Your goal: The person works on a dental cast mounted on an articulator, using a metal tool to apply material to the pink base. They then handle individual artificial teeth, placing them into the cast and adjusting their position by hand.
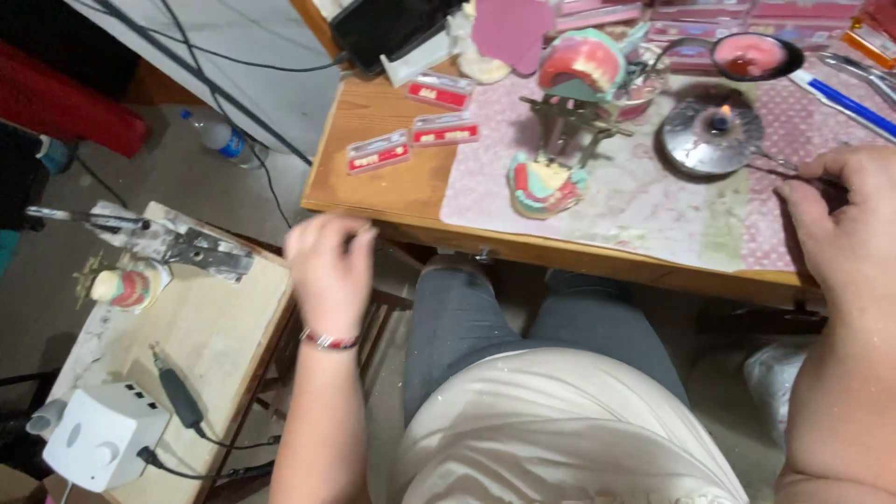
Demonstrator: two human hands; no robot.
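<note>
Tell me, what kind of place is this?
Probably a dental lab bench. A denture model with teeth and pink gums lies on the table, another sits in a metal frame, and a small burner is lit.

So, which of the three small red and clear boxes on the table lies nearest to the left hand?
The lowest one, close to the table's left edge. The other two lie farther up and right of the left hand.

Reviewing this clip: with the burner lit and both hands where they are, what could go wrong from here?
The right hand holds a thin metal tool beside the lit spirit burner; its fingers could get burned. The dental model lies near the table's front edge and could be knocked off. The left hand, blurred, is off the table, so nothing steadies the work.
</note>
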